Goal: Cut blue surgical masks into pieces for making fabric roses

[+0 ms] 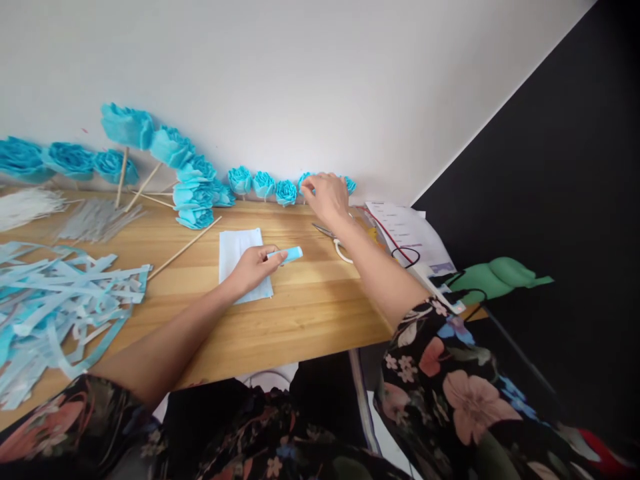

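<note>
My left hand (pixel 253 267) pinches a small light-blue glue stick (pixel 286 254) over a white sheet of paper (pixel 237 249) on the wooden table (pixel 300 313). My right hand (pixel 325 195) reaches to the back of the table, its fingers closed on a small blue paper rose (pixel 306 181) in a row of blue roses (pixel 263 183) along the wall. Scissors (pixel 326 233) with a white handle lie just under my right wrist.
Larger blue paper flowers on wooden sticks (pixel 150 143) lean on the wall at back left. A heap of cut blue paper strips (pixel 55 300) covers the left side. Printed papers and black cables (pixel 407 240) lie at the right edge, beside a green object (pixel 500 277).
</note>
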Motion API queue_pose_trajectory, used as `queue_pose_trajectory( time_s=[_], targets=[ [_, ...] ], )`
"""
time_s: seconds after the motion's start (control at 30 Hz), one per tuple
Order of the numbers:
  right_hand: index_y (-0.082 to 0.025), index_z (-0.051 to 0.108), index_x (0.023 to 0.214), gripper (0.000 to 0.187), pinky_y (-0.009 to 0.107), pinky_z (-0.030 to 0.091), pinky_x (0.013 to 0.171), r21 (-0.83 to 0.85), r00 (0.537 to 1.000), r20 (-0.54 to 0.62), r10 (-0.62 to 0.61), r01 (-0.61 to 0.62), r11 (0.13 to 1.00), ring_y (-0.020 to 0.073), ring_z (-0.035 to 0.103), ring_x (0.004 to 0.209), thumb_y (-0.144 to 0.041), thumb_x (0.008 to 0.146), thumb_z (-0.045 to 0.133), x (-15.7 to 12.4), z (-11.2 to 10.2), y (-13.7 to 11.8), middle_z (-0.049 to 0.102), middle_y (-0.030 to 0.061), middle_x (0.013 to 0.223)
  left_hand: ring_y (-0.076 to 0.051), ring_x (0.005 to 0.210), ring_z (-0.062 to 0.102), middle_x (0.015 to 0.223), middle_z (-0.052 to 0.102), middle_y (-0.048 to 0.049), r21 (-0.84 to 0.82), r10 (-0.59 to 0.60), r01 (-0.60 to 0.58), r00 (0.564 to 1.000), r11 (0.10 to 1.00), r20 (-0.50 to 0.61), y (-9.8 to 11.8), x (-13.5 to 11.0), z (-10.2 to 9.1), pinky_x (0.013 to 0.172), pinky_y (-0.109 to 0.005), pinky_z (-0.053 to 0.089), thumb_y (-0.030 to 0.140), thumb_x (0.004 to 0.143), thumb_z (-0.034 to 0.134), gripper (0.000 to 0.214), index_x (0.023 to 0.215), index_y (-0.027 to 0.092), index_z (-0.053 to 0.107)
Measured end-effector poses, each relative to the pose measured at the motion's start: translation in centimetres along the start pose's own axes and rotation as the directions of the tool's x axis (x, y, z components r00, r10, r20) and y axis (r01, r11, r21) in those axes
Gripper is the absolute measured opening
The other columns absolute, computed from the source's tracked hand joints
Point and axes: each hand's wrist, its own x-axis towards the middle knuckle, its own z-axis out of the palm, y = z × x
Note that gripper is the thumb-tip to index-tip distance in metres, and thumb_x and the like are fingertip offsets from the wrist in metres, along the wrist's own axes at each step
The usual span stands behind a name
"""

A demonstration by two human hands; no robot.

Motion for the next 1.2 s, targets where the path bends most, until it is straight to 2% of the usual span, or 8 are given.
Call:
queue_pose_trajectory(
  time_s=[0.1, 0.2, 0.33, 0.5, 0.63, 0.9, 1.2],
  targets=[
    [-0.017, 0.076, 0.109, 0.035, 0.047, 0.034, 0.102, -0.227, 0.995, 0.095, -0.023, 0.044, 0.973, 0.0308, 0.061, 0.115, -0.031, 0.105, 0.044, 2.8, 0.2, -0.6, 0.074, 0.0148, 0.115, -0.011, 0.051, 0.03, 0.053, 0.037, 0.0051, 0.014, 0.01, -0.01, 1.0, 1.0, 0.007, -0.1, 0.0, 0.0, 0.05, -0.026, 0.022, 0.063, 0.081, 0.054, 0.046, 0.065, 0.02, 0.052],
    [-0.013, 0.075, 0.109, 0.036, 0.046, 0.033, 0.103, -0.344, 0.98, 0.2, -0.023, 0.092, 0.935, 0.0305, 0.065, 0.11, -0.033, 0.105, 0.045, 4.9, 1.3, -1.2, 0.075, 0.0174, 0.113, -0.012, 0.053, 0.03, 0.055, 0.037, 0.0045, 0.025, 0.024, -0.024, 1.0, 0.999, 0.01, -0.2, 0.0, 0.1, 0.05, -0.027, 0.022, 0.064, 0.083, 0.052, 0.047, 0.065, 0.02, 0.052],
    [-0.011, 0.076, 0.105, 0.033, 0.044, 0.033, 0.102, -0.361, 0.971, 0.238, -0.033, 0.12, 0.925, 0.0294, 0.069, 0.103, -0.035, 0.1, 0.054, 6.3, 3.0, -1.9, 0.077, 0.0186, 0.108, -0.012, 0.054, 0.029, 0.055, 0.033, 0.0049, 0.004, 0.028, -0.028, 0.999, 1.0, 0.03, -0.3, 0.1, 0.2, 0.051, -0.027, 0.02, 0.065, 0.082, 0.055, 0.047, 0.064, 0.021, 0.05],
    [-0.01, 0.076, 0.104, 0.028, 0.042, 0.034, 0.101, -0.357, 0.959, 0.275, -0.067, 0.167, 0.919, 0.0263, 0.07, 0.1, -0.017, 0.099, 0.05, 7.2, 3.8, -2.4, 0.078, 0.0185, 0.107, -0.012, 0.055, 0.027, 0.057, 0.03, 0.0051, 0.025, 0.025, -0.026, 0.999, 0.999, 0.027, 0.0, 0.1, 0.1, 0.052, -0.028, 0.02, 0.063, 0.081, 0.055, 0.046, 0.063, 0.021, 0.049],
    [-0.009, 0.076, 0.101, 0.028, 0.042, 0.034, 0.102, -0.364, 0.968, 0.236, -0.082, 0.166, 0.916, 0.0261, 0.069, 0.097, -0.015, 0.099, 0.05, 8.0, 2.6, -2.4, 0.078, 0.0175, 0.104, -0.013, 0.056, 0.029, 0.058, 0.032, 0.0044, 0.049, 0.034, -0.036, 0.999, 0.998, 0.034, 0.1, 0.1, 0.1, 0.053, -0.028, 0.022, 0.061, 0.083, 0.05, 0.045, 0.065, 0.02, 0.052],
    [-0.011, 0.076, 0.101, 0.029, 0.049, 0.032, 0.105, -0.318, 0.985, 0.138, -0.101, 0.141, 0.938, 0.0275, 0.065, 0.096, -0.021, 0.1, 0.048, 8.1, -2.4, -1.9, 0.076, 0.0137, 0.102, -0.012, 0.054, 0.026, 0.057, 0.028, 0.0057, 0.024, 0.032, -0.032, 0.999, 0.999, 0.03, -0.2, 0.1, 0.2, 0.051, -0.027, 0.02, 0.064, 0.082, 0.053, 0.047, 0.063, 0.021, 0.047],
    [-0.011, 0.075, 0.097, 0.036, 0.054, 0.03, 0.106, -0.312, 0.98, 0.069, -0.188, 0.201, 0.929, 0.0283, 0.061, 0.098, -0.019, 0.104, 0.041, 8.6, -3.6, -1.5, 0.073, 0.0132, 0.095, -0.012, 0.055, 0.028, 0.057, 0.031, 0.0049, 0.037, 0.041, -0.042, 0.999, 0.998, 0.034, -0.5, 0.3, 0.2, 0.051, -0.027, 0.021, 0.064, 0.083, 0.052, 0.047, 0.063, 0.022, 0.047]
  ],
)
